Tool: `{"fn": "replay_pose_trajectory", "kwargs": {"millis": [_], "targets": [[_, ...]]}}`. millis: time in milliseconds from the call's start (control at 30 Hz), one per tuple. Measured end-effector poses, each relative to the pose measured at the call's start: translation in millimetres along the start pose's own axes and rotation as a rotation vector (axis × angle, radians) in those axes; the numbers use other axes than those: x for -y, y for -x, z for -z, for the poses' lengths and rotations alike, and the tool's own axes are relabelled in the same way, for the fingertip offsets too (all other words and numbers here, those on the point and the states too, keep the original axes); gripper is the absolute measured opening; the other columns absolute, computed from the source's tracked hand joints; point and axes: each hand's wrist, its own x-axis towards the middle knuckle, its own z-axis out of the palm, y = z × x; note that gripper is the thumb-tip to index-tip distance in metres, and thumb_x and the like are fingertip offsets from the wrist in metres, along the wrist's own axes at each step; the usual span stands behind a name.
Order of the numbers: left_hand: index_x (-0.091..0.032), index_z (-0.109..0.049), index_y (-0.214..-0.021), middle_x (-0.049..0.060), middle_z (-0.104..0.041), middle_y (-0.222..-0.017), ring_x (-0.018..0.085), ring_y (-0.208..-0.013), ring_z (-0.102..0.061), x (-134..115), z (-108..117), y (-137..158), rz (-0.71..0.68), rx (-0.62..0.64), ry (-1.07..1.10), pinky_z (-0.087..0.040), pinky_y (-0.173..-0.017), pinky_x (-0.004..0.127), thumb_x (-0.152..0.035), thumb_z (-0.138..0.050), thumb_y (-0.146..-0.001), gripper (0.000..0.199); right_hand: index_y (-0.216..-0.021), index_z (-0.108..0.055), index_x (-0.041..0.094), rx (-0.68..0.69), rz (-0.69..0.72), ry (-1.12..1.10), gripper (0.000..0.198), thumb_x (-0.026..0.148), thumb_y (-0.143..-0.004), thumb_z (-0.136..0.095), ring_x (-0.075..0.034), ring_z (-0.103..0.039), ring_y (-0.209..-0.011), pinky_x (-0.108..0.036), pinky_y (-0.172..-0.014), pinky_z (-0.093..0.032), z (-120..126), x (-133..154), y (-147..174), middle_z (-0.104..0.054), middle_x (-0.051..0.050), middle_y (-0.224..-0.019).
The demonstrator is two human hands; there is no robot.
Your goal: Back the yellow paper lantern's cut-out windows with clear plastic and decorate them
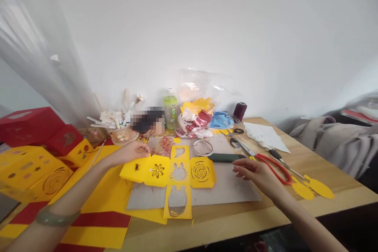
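Note:
A cross-shaped yellow paper box net (179, 155) lies over a grey cutting mat (230, 193). Its panels have cut-out shapes, among them a flower, a rabbit head and a rose. At the upper edge of its left panel is my left hand (130, 152), fingers bent in and closed on the paper, the fingertips partly hidden. Over the mat's right side hovers my right hand (254, 171), its fingers loosely apart with nothing held. Just beyond those fingers lies a dark green cutter handle (224, 158). A clear round tape roll (202, 147) lies behind the net.
Red boxes (32, 126) and a yellow cut-out box (32, 173) crowd the left. Red-handled scissors (274, 169) and yellow paper pieces (320, 187) lie right. Along the wall stand a green bottle (170, 110), a plastic bag of scraps (195, 120) and a thread spool (240, 111).

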Motion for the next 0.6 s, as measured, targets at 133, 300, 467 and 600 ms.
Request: {"fn": "replay_pose_trajectory", "kwargs": {"millis": [133,300,467,600], "targets": [[-0.018,-0.060,-0.087,0.008,-0.066,-0.100,0.025,-0.094,-0.060,5.5,-5.9,5.1,-0.003,-0.043,0.050,-0.044,-0.082,0.032,-0.048,-0.050,-0.071,0.035,-0.087,-0.067,0.018,-0.186,-0.012,0.135,0.023,0.036,-0.075,-0.062,-0.023,-0.067,-0.080,-0.033,-0.070,-0.052,39.8,-13.0,-11.1,-0.072,-0.006,-0.083],[-0.020,-0.059,-0.089,0.007,-0.064,-0.101,0.024,-0.094,-0.059,8.5,-11.3,20.8,0.025,-0.108,0.097,-0.045,-0.078,0.030,-0.045,-0.049,-0.073,0.031,-0.100,-0.061,0.014,-0.369,-0.079,0.315,0.020,0.029,-0.088,-0.055,-0.019,-0.062,-0.092,-0.041,-0.081,-0.049,89.1,-26.1,-24.2,-0.064,-0.005,-0.102],[-0.021,-0.057,-0.073,0.001,-0.064,-0.078,0.021,-0.075,-0.059,6.6,-15.5,38.1,0.050,-0.113,0.100,-0.045,-0.069,0.027,-0.037,-0.049,-0.071,0.018,-0.105,-0.060,0.016,-0.324,-0.084,0.491,0.023,0.030,-0.089,-0.054,-0.019,-0.061,-0.091,-0.039,-0.078,-0.051,95.8,-32.4,-34.1,-0.062,-0.006,-0.108],[-0.021,-0.057,-0.068,-0.001,-0.066,-0.076,0.020,-0.074,-0.060,9.2,-14.2,45.2,0.071,-0.160,0.068,-0.046,-0.068,0.026,-0.032,-0.048,-0.071,0.015,-0.108,-0.059,0.017,-0.228,-0.017,0.614,0.024,0.031,-0.089,-0.053,-0.020,-0.060,-0.095,-0.040,-0.080,-0.050,76.4,-28.6,-40.8,-0.060,-0.006,-0.112]]}}
